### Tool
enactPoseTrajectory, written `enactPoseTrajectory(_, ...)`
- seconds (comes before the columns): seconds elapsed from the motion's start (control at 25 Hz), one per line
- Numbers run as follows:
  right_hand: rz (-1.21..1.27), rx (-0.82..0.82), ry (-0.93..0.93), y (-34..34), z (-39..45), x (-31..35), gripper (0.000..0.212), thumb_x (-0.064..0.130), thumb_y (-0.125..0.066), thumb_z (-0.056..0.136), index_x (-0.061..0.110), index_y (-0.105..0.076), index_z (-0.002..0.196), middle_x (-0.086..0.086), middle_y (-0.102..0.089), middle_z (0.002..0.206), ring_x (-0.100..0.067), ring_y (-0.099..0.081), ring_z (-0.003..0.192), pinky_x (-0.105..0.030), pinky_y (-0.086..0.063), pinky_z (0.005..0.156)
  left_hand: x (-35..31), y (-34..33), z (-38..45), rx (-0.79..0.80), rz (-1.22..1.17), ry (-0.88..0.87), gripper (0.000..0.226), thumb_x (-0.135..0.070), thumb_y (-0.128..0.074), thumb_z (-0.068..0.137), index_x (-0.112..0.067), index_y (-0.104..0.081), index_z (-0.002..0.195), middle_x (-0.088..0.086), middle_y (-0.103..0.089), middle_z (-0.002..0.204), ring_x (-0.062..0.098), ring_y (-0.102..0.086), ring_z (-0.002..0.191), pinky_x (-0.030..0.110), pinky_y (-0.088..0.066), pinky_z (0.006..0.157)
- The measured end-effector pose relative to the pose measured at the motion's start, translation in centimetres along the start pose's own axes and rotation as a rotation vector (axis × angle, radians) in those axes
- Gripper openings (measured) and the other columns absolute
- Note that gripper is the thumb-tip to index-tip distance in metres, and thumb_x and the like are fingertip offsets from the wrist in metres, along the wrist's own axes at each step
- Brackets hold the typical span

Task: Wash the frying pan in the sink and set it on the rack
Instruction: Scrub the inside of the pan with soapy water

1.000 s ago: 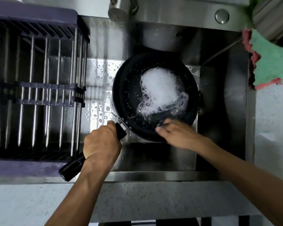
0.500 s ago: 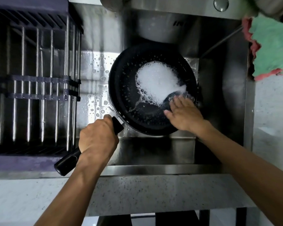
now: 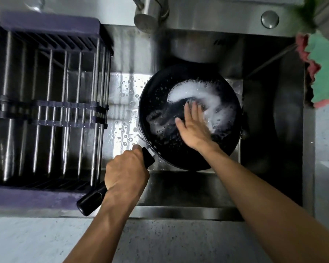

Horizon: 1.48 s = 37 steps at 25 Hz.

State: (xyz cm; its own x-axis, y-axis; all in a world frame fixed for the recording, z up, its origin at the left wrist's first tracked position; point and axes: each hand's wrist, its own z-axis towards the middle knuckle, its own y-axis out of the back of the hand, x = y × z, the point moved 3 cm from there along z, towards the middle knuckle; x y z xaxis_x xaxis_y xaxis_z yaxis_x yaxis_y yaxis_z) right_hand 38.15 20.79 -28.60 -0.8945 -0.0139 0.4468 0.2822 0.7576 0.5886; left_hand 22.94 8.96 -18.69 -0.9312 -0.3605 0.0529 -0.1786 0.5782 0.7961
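Over the right-hand basin of the steel sink, the black frying pan is sitting tilted slightly, its bowl facing up and its handle reaching back toward the near left, across the sink's front rim. The left hand is wrapping its curled fingers around that handle close to the bowl, probably to be keeping the pan steady while it is scrubbed. The right hand is lying flat inside the bowl with fingers straight and spread, palm down, pressing on a dark patch that may be a scouring pad; I cannot tell for sure. White suds are arcing around the fingertips along the bowl's far side, so the washing stage is judged to be under way, with rinsing not yet done. The faucet is hanging above the sink's far edge, with no stream visible. The purple-framed drying rack is waiting at the sink's left end, just beside the handle, so the pan would be travelling only a short way. A green cloth is hanging at the far right corner.
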Motion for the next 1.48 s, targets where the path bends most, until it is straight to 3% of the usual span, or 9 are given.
enactPoseTrajectory(0.24,0.098,-0.081,-0.102,0.0,1.3,1.6,0.074,0.054,-0.032,0.104,0.030,0.012,0.159,0.004,0.027,0.164,-0.021,0.016,0.153,-0.047,0.004,0.121,-0.1,0.2,-0.1,0.026,-0.026,0.008,0.027,-0.015,-0.051,0.090,-0.019,-0.047,0.117,0.004,-0.065,0.103,0.026,-0.065,0.094,0.031,-0.039,0.065)
enactPoseTrajectory(0.4,0.063,0.038,0.220,0.9,2.8,2.9,0.067,0.052,-0.029,0.106,0.034,0.007,0.159,0.008,0.023,0.165,-0.011,0.023,0.150,-0.037,0.011,0.122,-0.1,0.2,0.0,0.040,-0.034,0.001,0.028,-0.018,-0.051,0.089,-0.020,-0.046,0.116,0.003,-0.064,0.106,0.026,-0.064,0.098,0.031,-0.038,0.066)
enactPoseTrajectory(0.52,0.146,-0.123,-0.090,1.4,3.4,2.5,0.067,0.053,-0.023,0.106,0.029,0.009,0.159,0.004,0.026,0.164,-0.015,0.026,0.150,-0.047,-0.003,0.126,-0.2,0.3,-0.2,0.043,-0.044,0.006,0.027,-0.017,-0.050,0.089,-0.021,-0.046,0.116,0.002,-0.064,0.104,0.025,-0.064,0.096,0.031,-0.038,0.066)
enactPoseTrajectory(0.64,0.157,-0.038,0.286,-0.2,2.9,5.3,0.069,0.048,-0.030,0.107,0.029,0.010,0.160,0.013,0.027,0.160,-0.009,0.025,0.147,-0.041,0.011,0.123,-0.1,0.3,0.1,0.032,-0.034,0.006,0.027,-0.018,-0.050,0.089,-0.020,-0.047,0.115,0.003,-0.064,0.105,0.025,-0.064,0.097,0.031,-0.038,0.066)
enactPoseTrajectory(0.76,0.241,-0.246,-0.101,0.9,4.0,3.2,0.068,0.048,-0.023,0.107,0.025,0.015,0.159,0.005,0.028,0.163,-0.011,0.026,0.146,-0.048,0.003,0.125,-0.3,0.3,-0.2,0.041,-0.039,-0.006,0.026,-0.018,-0.049,0.090,-0.020,-0.046,0.116,0.003,-0.064,0.105,0.025,-0.064,0.097,0.031,-0.038,0.067)
enactPoseTrajectory(0.92,0.014,-0.063,0.203,1.0,3.6,3.9,0.067,0.047,-0.024,0.107,0.026,0.015,0.158,0.004,0.026,0.164,-0.012,0.027,0.146,-0.036,0.014,0.119,-0.2,0.1,0.1,0.035,-0.029,-0.007,0.027,-0.019,-0.051,0.089,-0.020,-0.046,0.116,0.004,-0.064,0.106,0.026,-0.064,0.097,0.031,-0.038,0.066)
enactPoseTrajectory(1.08,-0.034,0.044,-0.188,1.9,-0.7,-1.8,0.066,0.048,-0.021,0.107,0.024,0.011,0.159,0.007,0.032,0.160,-0.020,0.023,0.150,-0.047,0.008,0.122,-0.2,0.3,-0.1,0.035,-0.036,-0.003,0.027,-0.020,-0.051,0.089,-0.019,-0.046,0.116,0.004,-0.064,0.105,0.026,-0.064,0.097,0.031,-0.038,0.065)
enactPoseTrajectory(1.28,0.144,0.173,0.337,0.1,1.1,4.5,0.062,0.042,-0.030,0.109,0.029,0.004,0.159,0.012,0.021,0.163,-0.011,0.018,0.151,-0.034,0.017,0.120,-0.1,0.2,0.0,0.039,-0.040,0.004,0.028,-0.018,-0.052,0.088,-0.019,-0.047,0.116,0.004,-0.064,0.106,0.026,-0.064,0.098,0.031,-0.038,0.066)
enactPoseTrajectory(1.48,-0.055,0.044,-0.157,0.0,-0.8,-1.2,0.066,0.048,-0.021,0.108,0.023,0.015,0.158,0.002,0.032,0.161,-0.018,0.029,0.149,-0.038,0.021,0.111,-0.1,0.2,0.0,0.050,-0.040,0.003,0.028,-0.018,-0.053,0.089,-0.019,-0.046,0.116,0.004,-0.064,0.106,0.027,-0.064,0.098,0.031,-0.038,0.066)
